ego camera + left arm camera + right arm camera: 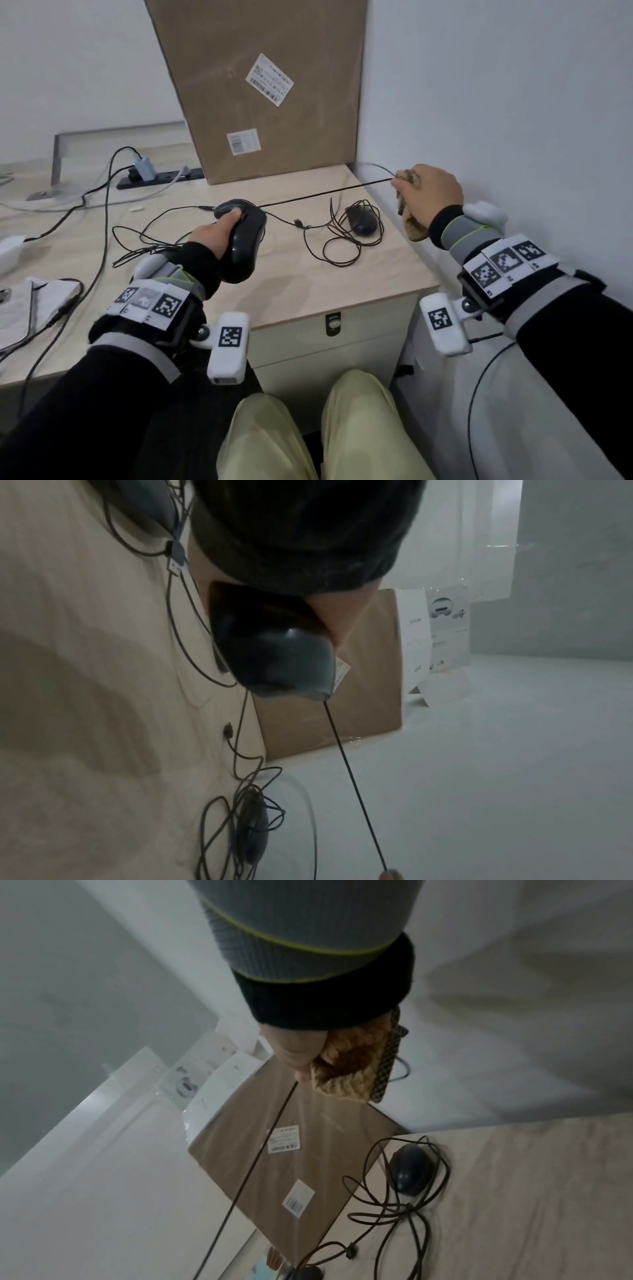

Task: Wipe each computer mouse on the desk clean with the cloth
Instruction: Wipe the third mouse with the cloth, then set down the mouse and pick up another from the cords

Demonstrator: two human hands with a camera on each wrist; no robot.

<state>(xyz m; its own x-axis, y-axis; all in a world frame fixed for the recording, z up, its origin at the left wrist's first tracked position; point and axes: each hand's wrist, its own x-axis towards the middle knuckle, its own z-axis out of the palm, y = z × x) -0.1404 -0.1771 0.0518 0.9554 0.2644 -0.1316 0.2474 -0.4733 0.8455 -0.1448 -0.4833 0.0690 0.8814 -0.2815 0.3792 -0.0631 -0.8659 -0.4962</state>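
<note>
My left hand [215, 233] grips a black wired mouse [245, 240] and holds it lifted above the wooden desk [308, 284]. Its black cable [325, 194] runs taut to the right. There my right hand [426, 197] pinches the cable through a tan knitted cloth [414, 229], raised beside the wall. In the left wrist view the held mouse [281, 658] fills the middle and the taut cable [356, 777] runs down from it. The right wrist view shows the cloth [356, 1064] bunched in my fingers. A second black mouse [362, 219] lies on the desk among its coiled cable.
A large cardboard box [267, 85] leans at the back of the desk against the wall. A power strip [154, 178] with plugs and loose cables lies at the back left. White cloths or papers [30, 308] sit at the left edge. A drawer unit [332, 342] stands under the desk.
</note>
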